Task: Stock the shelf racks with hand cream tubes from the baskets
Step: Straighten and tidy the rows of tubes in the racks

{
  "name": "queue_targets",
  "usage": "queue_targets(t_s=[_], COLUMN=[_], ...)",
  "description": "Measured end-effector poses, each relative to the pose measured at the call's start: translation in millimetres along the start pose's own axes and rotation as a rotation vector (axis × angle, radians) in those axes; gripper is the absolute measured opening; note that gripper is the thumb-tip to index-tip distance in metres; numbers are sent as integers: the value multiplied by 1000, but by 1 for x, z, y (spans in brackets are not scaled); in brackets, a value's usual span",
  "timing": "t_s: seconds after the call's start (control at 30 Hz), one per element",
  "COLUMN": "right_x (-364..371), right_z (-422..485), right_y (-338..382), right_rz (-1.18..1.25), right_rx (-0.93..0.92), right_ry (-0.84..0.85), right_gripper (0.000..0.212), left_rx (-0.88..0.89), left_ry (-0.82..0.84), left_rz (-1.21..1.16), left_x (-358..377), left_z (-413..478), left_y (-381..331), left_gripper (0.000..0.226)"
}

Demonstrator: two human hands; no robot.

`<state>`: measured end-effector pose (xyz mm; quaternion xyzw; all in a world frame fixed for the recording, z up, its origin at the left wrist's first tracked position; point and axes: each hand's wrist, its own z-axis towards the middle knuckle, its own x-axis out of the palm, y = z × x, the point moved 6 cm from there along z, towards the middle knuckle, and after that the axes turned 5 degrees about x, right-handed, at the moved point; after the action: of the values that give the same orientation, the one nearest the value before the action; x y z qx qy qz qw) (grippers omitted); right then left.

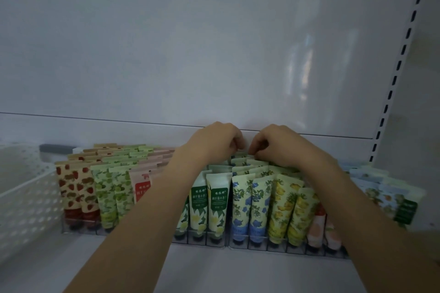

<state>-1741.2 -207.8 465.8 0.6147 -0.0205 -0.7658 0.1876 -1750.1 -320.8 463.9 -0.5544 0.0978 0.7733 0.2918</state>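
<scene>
Rows of hand cream tubes stand cap-down in a clear rack [238,244] on the white shelf: strawberry tubes [71,188], green-fruit tubes [107,192], white-flower tubes [217,202], blue-flower tubes [240,202] and yellow-fruit tubes [281,202]. Both my hands reach over the rack to its back. My left hand [214,141] and my right hand [276,145] are curled, fingertips together, pinching the crimped top of a tube [239,154] at the rear of the blue-flower row. That tube's body is hidden behind the rows in front.
A white perforated basket [28,197] sits on the shelf at the left, beside the strawberry row. Peach tubes [316,228] and pale blue tubes [381,188] fill the right end. A slotted shelf upright [404,50] rises at the right. The white back panel stands close behind the rack.
</scene>
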Motion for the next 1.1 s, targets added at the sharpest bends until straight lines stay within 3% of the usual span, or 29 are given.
queue_targets(t_s=[0.17, 0.33, 0.5, 0.9, 1.1], right_x=[-5, 1, -6, 14, -3], right_z=[-1, -1, -3, 3, -1], right_y=[1, 3, 15, 21, 16], right_rz=[-28, -36, 24, -7, 149], right_rx=[-21, -24, -92, -50, -97], right_ry=[-69, -19, -139, -4, 11], right_gripper=[24, 22, 24, 24, 23], left_rx=[-16, -93, -123, -116, -78], left_ry=[-40, -11, 40, 40, 20], left_rz=[6, 42, 45, 35, -26], left_x=[-1, -6, -3, -1, -1], left_z=[0, -4, -4, -5, -4], left_y=[-1, 11, 11, 12, 12], left_gripper=[27, 19, 22, 34, 31])
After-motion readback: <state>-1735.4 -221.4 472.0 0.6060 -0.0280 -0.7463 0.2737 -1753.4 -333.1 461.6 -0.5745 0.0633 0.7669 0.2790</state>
